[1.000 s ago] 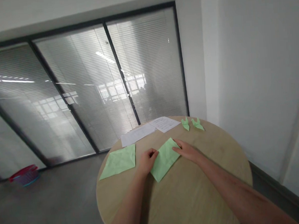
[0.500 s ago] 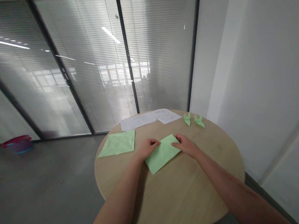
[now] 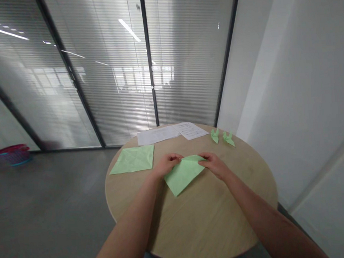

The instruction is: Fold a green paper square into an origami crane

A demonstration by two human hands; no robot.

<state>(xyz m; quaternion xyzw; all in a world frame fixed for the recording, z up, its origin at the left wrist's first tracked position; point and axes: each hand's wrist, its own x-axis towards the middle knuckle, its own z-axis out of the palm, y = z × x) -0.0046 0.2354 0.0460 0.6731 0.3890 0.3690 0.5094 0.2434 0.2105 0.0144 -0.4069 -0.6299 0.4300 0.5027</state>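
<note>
A light green folded paper (image 3: 183, 174) lies on the round wooden table (image 3: 208, 221), its near corner pointing toward me. My left hand (image 3: 167, 163) pinches its far left edge with curled fingers. Its far right corner is pinched the same way by my right hand (image 3: 213, 164). The far edge of the paper looks slightly lifted between the two hands. A second green sheet (image 3: 133, 159), flat and creased, lies to the left, apart from both hands.
Two small green folded paper figures (image 3: 222, 137) stand at the table's far right. White printed sheets (image 3: 169, 133) lie along the far edge. Glass partitions with blinds stand behind, a white wall is at right, and a red basket (image 3: 11, 154) sits on the floor far left.
Both hands shifted from pressing the green paper flat to pinching its far corners, and the paper now shows a narrower, triangular shape. The view tilted down and drifted right.
</note>
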